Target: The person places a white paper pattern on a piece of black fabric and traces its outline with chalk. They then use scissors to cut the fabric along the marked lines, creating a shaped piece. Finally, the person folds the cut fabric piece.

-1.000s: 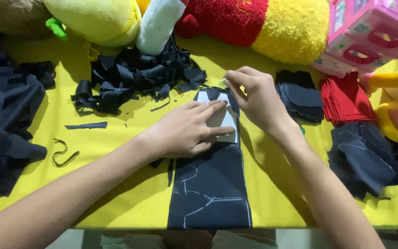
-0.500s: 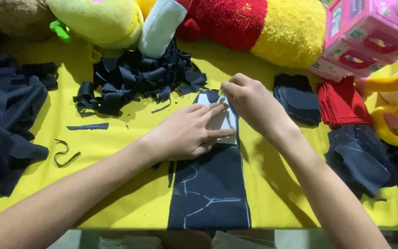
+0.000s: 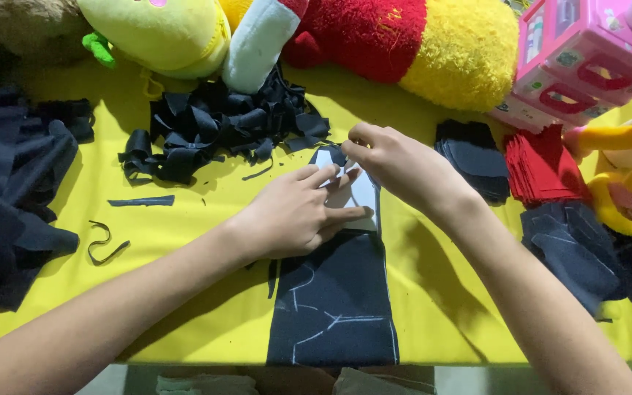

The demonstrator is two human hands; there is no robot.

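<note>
My left hand [image 3: 298, 212] lies flat, fingers spread, pressing a white paper template [image 3: 356, 194] onto the dark cloth strip [image 3: 334, 300]. My right hand [image 3: 396, 162], just beyond it, pinches the template's far edge between closed fingertips. Black fabric scraps [image 3: 213, 128] lie past my left hand on the yellow worktop [image 3: 184, 234].

**Packages, labels, signs, screens: one package seen**

One package in view: pink toy box [image 3: 590, 62], top right corner, resting on the yellow table cover [image 3: 184, 219] and cut off by the frame edge. Boxy, tilted, corner towards the camera. Faces bright pink with paler pink panels; rounded red cut-out shapes on the side; small white and green printed patches near its upper edge. It stands just behind the stack of red cloth pieces [image 3: 546, 164]. No signs or screens seen.
</note>
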